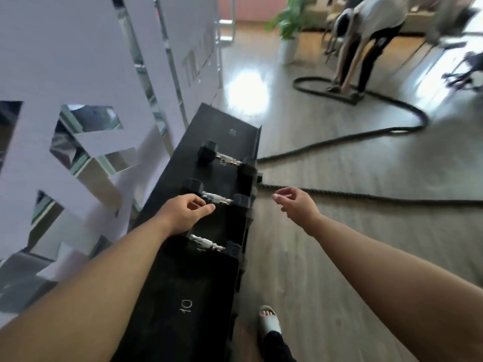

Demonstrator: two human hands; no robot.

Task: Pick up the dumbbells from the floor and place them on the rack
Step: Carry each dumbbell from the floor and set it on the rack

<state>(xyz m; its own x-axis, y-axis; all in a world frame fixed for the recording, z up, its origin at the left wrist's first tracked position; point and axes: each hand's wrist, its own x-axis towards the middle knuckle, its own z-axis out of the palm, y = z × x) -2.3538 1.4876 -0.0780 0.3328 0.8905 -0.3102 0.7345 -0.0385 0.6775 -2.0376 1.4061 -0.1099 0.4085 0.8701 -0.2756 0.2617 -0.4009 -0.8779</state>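
Both hands are empty, at mid-frame. Left hand (187, 211) hovers over the rack (183, 288), fingers loosely curled and apart, its fingertips just beside the chrome handle of the middle dumbbell (218, 198); whether they touch it is unclear. Right hand (295, 205) hangs over the floor (326, 257) to the right of the rack, fingers relaxed and half curled, holding nothing.

Three dumbbells lie across the black rack, which runs from the bottom centre up toward mid-frame along a white panelled wall (78, 61) on the left. The far dumbbell (224, 158) sits above the middle one, and the near dumbbell (209, 242) lies below the left wrist. A "10" is marked on the rack's bare lower part.

A thick rope (366, 137) snakes across the floor at right. In the upper right, blurred, another person (371, 30) bends over, near a potted plant (290, 24). A sandalled foot (269, 322) shows at the bottom.
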